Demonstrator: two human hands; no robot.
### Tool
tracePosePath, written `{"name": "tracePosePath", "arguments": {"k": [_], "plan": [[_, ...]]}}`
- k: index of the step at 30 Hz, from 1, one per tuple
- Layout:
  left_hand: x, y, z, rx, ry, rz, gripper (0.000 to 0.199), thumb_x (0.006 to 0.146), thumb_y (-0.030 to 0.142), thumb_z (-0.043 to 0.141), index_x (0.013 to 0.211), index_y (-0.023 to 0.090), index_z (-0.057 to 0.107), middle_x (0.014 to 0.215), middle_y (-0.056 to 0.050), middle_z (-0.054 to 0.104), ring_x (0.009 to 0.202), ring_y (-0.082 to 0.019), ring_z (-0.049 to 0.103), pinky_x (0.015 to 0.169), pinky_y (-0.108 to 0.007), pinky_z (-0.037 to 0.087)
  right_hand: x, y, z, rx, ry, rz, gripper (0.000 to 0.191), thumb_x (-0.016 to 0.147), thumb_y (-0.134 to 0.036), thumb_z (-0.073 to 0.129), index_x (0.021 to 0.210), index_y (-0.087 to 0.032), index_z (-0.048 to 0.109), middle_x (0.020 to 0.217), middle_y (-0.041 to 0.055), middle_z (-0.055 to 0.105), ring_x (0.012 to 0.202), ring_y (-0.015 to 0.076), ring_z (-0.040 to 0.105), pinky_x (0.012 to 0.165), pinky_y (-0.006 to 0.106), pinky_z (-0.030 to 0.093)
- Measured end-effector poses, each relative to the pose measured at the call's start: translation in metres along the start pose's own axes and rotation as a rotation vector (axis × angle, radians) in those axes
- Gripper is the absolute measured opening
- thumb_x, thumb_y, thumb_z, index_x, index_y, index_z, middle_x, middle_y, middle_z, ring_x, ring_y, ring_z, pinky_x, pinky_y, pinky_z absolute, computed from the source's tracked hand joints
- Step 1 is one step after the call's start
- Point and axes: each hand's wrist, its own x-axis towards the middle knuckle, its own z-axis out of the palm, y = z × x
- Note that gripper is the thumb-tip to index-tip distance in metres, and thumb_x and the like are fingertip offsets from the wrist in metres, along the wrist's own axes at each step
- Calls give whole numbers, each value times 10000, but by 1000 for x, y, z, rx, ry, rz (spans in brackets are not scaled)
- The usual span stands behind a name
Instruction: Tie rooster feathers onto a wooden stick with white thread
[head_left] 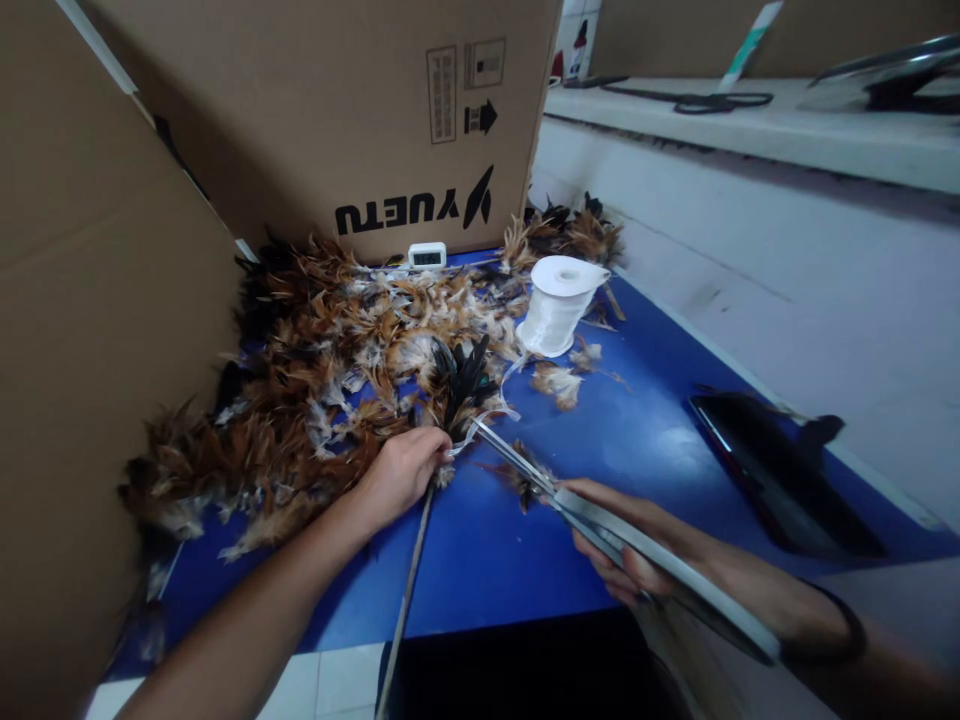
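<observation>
Fingers of the left hand point(409, 468) pinch one thin stick point(412, 575) at the base of one dark-tipped feather bunch point(459, 385). Fingers of the right hand point(626, 530) grip one pair of scissors point(592, 515), two blades pointing at the white ribbon point(480, 425) beside the bunch; whether they touch it is hard to tell. The ribbon leads to one upright spool point(556, 310), toward the far right corner of the blue bench point(510, 570). Loose feathers point(292, 400), too many to count, cover the bench's left and far parts. One small display point(427, 256) stands at the far edge, before one printed carton point(300, 110). One dark flat object point(787, 475) lies along the right edge.
</observation>
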Motion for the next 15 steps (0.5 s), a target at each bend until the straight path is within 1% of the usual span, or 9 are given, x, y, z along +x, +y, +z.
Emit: {"name": "tracePosePath", "arguments": {"k": [3,4,7,9,12,15], "plan": [[-1,-1,2,-12,-15,-9,114,850,93,486,815,184,546,720,9,572,657,-98,552,635,-187,440,7,-9,3,245,-84,-13,597,703,-524,648,1227,-293,479,759,15,518,629,132,486,628,302,449],[-2,-2,2,-17,-22,-8,117,851,91,481,817,184,544,724,9,570,661,-97,549,638,-187,440,10,-12,3,280,-96,-16,567,708,-499,664,1200,-279,491,726,-5,492,604,118,461,609,286,439],[-4,-3,3,-18,-43,8,124,856,83,466,845,181,541,746,4,567,685,-99,544,656,-190,439,21,-14,3,328,-147,-23,470,738,-443,669,1127,-227,522,630,-58,392,517,75,368,539,242,407],[-4,-4,3,0,-60,21,133,865,85,448,867,179,542,756,-2,566,695,-104,542,660,-196,437,29,-13,3,350,-189,-27,409,769,-403,651,1105,-205,531,593,-77,343,481,56,323,497,212,382],[-4,-3,2,17,-79,33,149,876,90,423,874,175,544,757,-8,564,701,-112,541,662,-204,436,36,-12,3,341,-203,-16,340,817,-359,610,1102,-191,531,579,-83,333,461,45,314,461,181,362],[-3,-2,0,-5,-82,28,165,872,78,413,843,176,542,742,-4,561,693,-109,538,657,-201,431,37,-13,3,314,-184,-2,350,830,-368,595,1117,-183,515,572,-86,336,440,40,324,425,167,358]]}}
